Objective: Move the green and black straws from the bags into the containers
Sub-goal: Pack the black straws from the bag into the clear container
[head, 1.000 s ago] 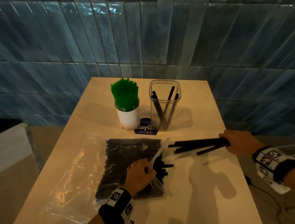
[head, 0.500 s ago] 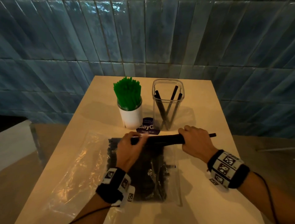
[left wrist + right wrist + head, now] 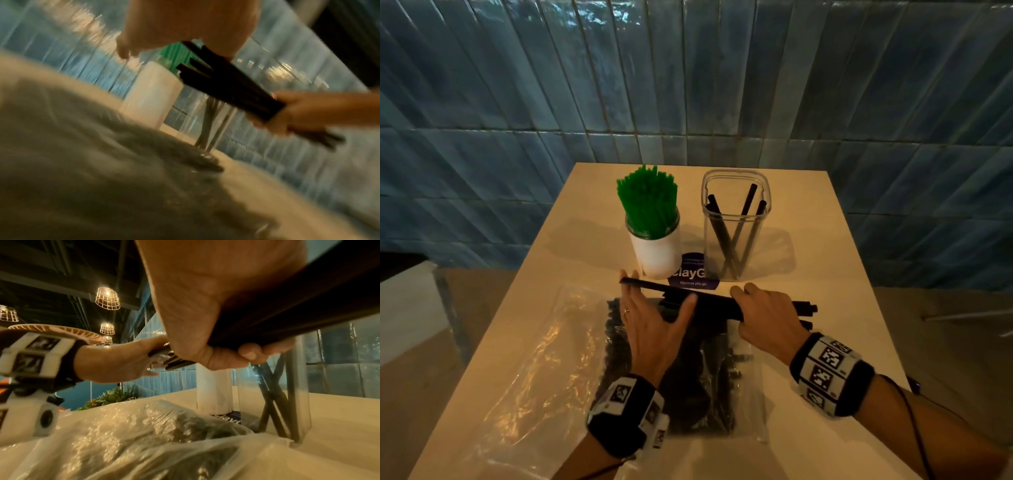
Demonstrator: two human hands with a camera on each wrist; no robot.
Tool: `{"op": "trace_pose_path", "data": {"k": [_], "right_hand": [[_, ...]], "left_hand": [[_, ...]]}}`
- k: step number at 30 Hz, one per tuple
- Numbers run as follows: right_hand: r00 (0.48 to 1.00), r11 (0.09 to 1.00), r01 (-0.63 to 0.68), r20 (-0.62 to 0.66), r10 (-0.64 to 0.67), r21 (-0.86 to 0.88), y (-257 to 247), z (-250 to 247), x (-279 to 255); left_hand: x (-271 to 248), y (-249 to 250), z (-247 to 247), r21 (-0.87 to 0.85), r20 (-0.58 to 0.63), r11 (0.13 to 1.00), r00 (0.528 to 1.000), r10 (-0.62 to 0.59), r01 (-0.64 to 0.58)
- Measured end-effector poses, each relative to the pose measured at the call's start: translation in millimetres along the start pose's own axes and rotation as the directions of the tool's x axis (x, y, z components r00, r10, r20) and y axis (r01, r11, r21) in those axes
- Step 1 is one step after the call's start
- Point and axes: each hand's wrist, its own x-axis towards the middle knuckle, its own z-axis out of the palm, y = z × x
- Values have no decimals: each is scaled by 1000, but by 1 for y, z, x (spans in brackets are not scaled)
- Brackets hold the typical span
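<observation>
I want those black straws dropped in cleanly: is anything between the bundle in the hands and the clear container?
Nothing visible blocks it. The bundle of black straws, gripped by the right hand and steadied by the left hand, hangs just in front of the clear container, whose top is open; a few straws already lean inside.

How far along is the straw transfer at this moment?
Green straws already fill the white cup. Three black straws stand in the clear container. The right hand grips another black bundle, squared by the left hand. Many remain in the bag.
</observation>
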Motion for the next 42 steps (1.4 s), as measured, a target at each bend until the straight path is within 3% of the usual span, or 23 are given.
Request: {"op": "trace_pose_path", "data": {"k": [2, 5, 7, 8, 10, 11, 12, 15, 19, 20, 21, 23, 24, 26, 28, 30, 31, 33, 35, 37, 42], "right_hand": [[999, 1000, 8, -39, -8, 2, 1, -5, 2], [998, 1000, 13, -55, -14, -29, 2, -10, 3], [999, 998, 7, -46, -10, -56, 3, -10, 1], [999, 997, 19, -46, -22, -71, 2, -9, 1], [997, 994, 63, -48, -68, -89, -4, -9, -1], [994, 991, 89, -47, -94, -99, -10, -10, -3], [992, 988, 116, -45, -121, -107, -16, -12, -5], [979, 983, 169, -100, -176, -70, -20, -21, -12], [962, 979, 200, -195, -189, 40, 12, -52, -28], [963, 969, 203, -208, -172, 139, 19, -60, -32], [958, 934, 218, -245, -150, 282, 22, -68, -35], [902, 770, 333, -421, -92, 545, 17, -72, -40], [857, 715, 407, -508, -85, 569, 9, -70, -41], [758, 703, 511, -645, -98, 494, -5, -65, -41], [657, 699, 559, -753, -44, 446, -9, -71, -38], [599, 573, 609, -791, 122, 549, -4, -80, -36], [618, 438, 632, -757, 213, 639, -3, -85, -36], [705, 187, 623, -648, 288, 760, -7, -84, -35], [761, 68, 571, -559, 328, 818, -17, -78, -34], [747, 25, 571, -532, 399, 821, -21, -80, -31], [612, 71, 697, -644, 459, 713, 6, -117, -29]], "left_hand": [[-3, -4, -4, 135, -29, 985, 994, 110, -105], [-5, -2, -15, -11, -125, 1000, 992, -18, 17], [-7, -5, -21, 81, -150, 995, 986, 70, -59], [-9, -8, -20, 221, -89, 960, 976, 198, -174], [-7, -10, -13, 486, 154, 752, 890, 428, -446], [-3, -10, -8, 544, 246, 657, 848, 469, -521], [1, -9, -7, 550, 300, 631, 834, 463, -547], [9, -9, -11, 468, 347, 743, 872, 344, -479], [7, -14, -17, 361, 275, 802, 876, 396, -475], [6, -16, -18, 343, 245, 815, 882, 403, -467], [5, -17, -18, 328, 221, 822, 884, 412, -465], [2, -12, -15, 277, 240, 810, 854, 462, -516], [0, -5, -11, 238, 268, 795, 824, 499, -559], [-4, 8, -1, 146, 322, 781, 776, 543, -607], [-3, 17, 5, 73, 313, 827, 801, 511, -557], [1, 23, 6, -36, 276, 915, 876, 396, -402], [2, 27, 6, -100, 261, 935, 898, 353, -339], [1, 40, 8, -172, 274, 932, 893, 356, -319], [-4, 56, 14, -215, 341, 906, 841, 419, -365], [-8, 72, 20, -266, 378, 882, 800, 466, -388], [10, 99, 10, -287, 327, 769, 696, 639, -571]]}}
